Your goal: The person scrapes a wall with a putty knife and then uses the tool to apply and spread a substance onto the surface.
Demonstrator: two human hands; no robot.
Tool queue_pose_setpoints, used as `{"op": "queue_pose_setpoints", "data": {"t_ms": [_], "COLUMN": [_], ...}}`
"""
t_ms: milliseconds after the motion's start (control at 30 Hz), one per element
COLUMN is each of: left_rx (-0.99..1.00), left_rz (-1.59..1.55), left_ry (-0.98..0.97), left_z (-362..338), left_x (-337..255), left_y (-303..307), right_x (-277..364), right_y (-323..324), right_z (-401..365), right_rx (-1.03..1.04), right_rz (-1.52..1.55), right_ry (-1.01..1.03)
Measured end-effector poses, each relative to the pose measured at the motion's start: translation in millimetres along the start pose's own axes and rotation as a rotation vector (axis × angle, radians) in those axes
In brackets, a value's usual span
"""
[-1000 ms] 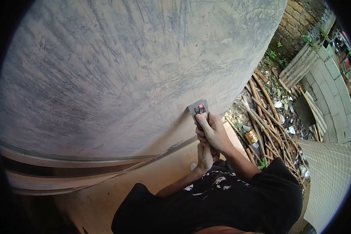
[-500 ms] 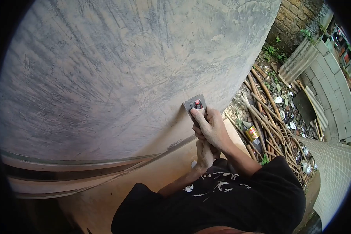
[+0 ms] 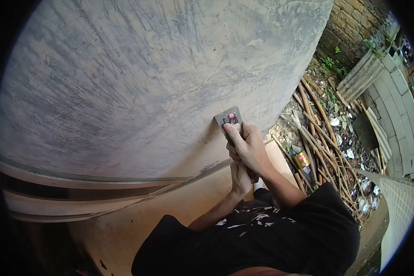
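Observation:
A putty knife (image 3: 228, 117) with a flat grey blade and a red and black mark rests its wide edge on the wall (image 3: 138, 92). The wall is streaked pale and grey. My right hand (image 3: 249, 147) is closed around the tool, with the thumb lying along the blade. Just below it, my left hand (image 3: 239, 177) is closed at the lower end of the tool, touching the right hand. The handle is hidden by my fingers. Pale dust covers both hands.
Below the wall runs a ledge (image 3: 101, 184) with a dark groove, beside a tan board surface (image 3: 170, 209). To the right lie bamboo poles (image 3: 315, 133), a gold can (image 3: 302, 159) and scattered rubbish. Concrete blocks (image 3: 391, 110) and a white mesh sheet (image 3: 402, 207) stand farther right.
The putty knife and both hands have shifted slightly upward and left in view, still against the wall. The surroundings at the right have moved a little rightward and down with the camera.

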State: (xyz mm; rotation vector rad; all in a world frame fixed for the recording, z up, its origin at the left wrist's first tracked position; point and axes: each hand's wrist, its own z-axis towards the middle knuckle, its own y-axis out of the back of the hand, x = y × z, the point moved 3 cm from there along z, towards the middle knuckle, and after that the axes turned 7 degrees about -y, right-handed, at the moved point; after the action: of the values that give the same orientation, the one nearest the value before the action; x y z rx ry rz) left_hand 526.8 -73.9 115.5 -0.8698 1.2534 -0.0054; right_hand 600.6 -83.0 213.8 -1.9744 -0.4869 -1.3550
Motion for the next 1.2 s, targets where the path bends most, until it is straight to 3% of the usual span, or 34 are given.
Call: {"op": "queue_pose_setpoints", "data": {"t_ms": [100,167,233,300,400,500,567,767,833,900,967,1067,1167,1200], "left_rx": [-0.152,0.068,0.004,-0.079,-0.107,0.034,0.006,0.018,0.024,0.102,0.081,0.018,0.003,0.102], "left_rz": [0.095,0.118,0.114,0.116,0.102,0.034,0.054,0.077,0.106,0.099,0.082,0.141,0.165,0.159], "left_ry": [0.056,-0.033,-0.103,-0.091,0.046,0.113,0.051,0.120,0.077,-0.003,-0.035,0.124,0.170,0.163], "left_z": [-2,13,16,9,-5,2,10,1,15,29,27,5,9,19], "left_x": [0,-6,-19,-18,-5,10,16,25,8,-11,-5,35,27,18], "left_y": [10,17,2,-4,-6,0,-4,-3,-12,-24,-26,-8,-20,-26], "right_x": [-1,12,32,14,-16,-3,6,-12,7,29,27,-19,-13,3], "right_y": [-2,-10,-20,-11,3,8,9,21,17,8,10,37,44,42], "right_z": [4,4,2,3,0,1,-1,1,4,4,2,3,3,3], "right_rx": [0.028,0.032,-0.007,0.006,-0.063,-0.012,-0.047,-0.128,-0.088,-0.049,-0.057,-0.136,-0.167,-0.152], "right_rz": [0.036,0.021,-0.082,-0.099,-0.027,-0.059,-0.107,-0.019,-0.032,-0.053,-0.076,0.011,-0.003,0.007], "right_ry": [-0.016,-0.001,0.175,0.157,-0.041,0.006,0.038,-0.044,-0.016,0.169,0.170,-0.032,-0.016,0.056]}}
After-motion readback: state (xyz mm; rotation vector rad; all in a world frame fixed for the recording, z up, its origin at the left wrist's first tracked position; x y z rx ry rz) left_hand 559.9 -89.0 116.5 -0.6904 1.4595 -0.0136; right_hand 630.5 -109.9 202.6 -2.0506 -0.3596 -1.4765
